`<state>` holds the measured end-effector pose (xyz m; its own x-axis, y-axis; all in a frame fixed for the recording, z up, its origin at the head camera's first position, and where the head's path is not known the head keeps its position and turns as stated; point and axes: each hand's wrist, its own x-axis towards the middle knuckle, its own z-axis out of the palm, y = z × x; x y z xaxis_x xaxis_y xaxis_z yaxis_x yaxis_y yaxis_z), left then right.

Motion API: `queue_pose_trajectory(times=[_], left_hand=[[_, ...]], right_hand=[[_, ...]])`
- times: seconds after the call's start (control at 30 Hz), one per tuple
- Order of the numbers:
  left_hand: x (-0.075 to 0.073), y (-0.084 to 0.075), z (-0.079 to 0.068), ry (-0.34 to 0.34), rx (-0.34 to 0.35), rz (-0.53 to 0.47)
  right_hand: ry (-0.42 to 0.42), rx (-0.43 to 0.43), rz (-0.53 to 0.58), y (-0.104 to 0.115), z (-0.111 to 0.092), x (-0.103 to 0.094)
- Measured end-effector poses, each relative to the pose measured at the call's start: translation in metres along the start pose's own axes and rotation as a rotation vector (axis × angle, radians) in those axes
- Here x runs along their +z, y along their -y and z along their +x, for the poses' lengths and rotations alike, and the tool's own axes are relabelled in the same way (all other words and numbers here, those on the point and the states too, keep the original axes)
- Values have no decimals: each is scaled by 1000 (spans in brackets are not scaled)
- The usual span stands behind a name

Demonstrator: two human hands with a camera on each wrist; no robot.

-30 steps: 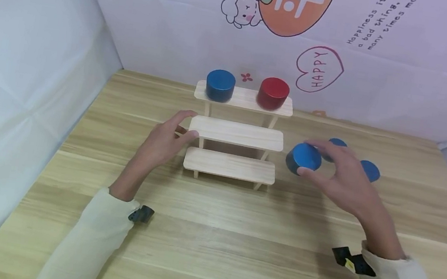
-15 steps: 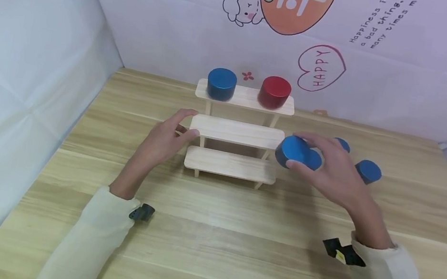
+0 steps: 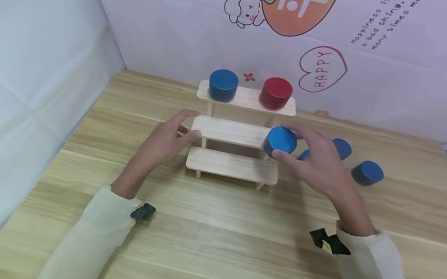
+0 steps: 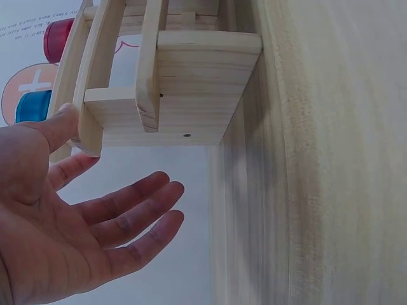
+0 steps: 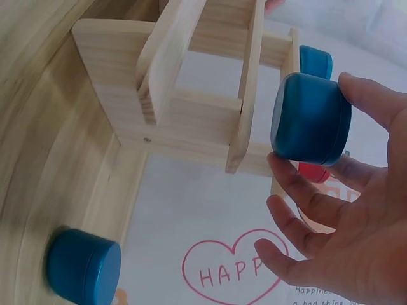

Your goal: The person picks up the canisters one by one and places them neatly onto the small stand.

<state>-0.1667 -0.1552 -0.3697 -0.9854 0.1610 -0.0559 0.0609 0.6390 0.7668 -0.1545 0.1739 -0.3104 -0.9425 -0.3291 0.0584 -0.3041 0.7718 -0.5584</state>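
A three-tier wooden stand (image 3: 233, 132) is on the table. My left hand (image 3: 162, 141) pinches the left end of its middle tier between thumb and index finger; the other fingers extend free in the left wrist view. My right hand (image 3: 320, 163) holds a blue round lidded tin (image 3: 280, 141) by its sides, over the right end of the middle tier. The right wrist view shows this tin (image 5: 311, 119) raised above that tier's board. On the top tier sit a blue tin (image 3: 223, 86) at left and a red tin (image 3: 276, 94) at right.
Right of the stand, blue tins rest on the table: one (image 3: 368, 173) farthest right, one (image 3: 341, 149) behind my right hand, and another (image 3: 303, 155) mostly hidden by its fingers. A printed white cloth (image 3: 170, 30) rises behind the table (image 3: 206, 252).
My right hand has carried the blue tin leftward, from beside the stand to over the middle tier's right end. The left hand has stayed on the stand.
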Motion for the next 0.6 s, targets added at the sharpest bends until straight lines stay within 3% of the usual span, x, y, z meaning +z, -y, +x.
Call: queue_pose_trajectory(times=[0.3,0.6], left_hand=[[1,0,-2,6,-12,24],[2,0,-1,7,17,12]], right_hand=[[0,30,27,8,10,11],[5,-10,6,21,17,16]])
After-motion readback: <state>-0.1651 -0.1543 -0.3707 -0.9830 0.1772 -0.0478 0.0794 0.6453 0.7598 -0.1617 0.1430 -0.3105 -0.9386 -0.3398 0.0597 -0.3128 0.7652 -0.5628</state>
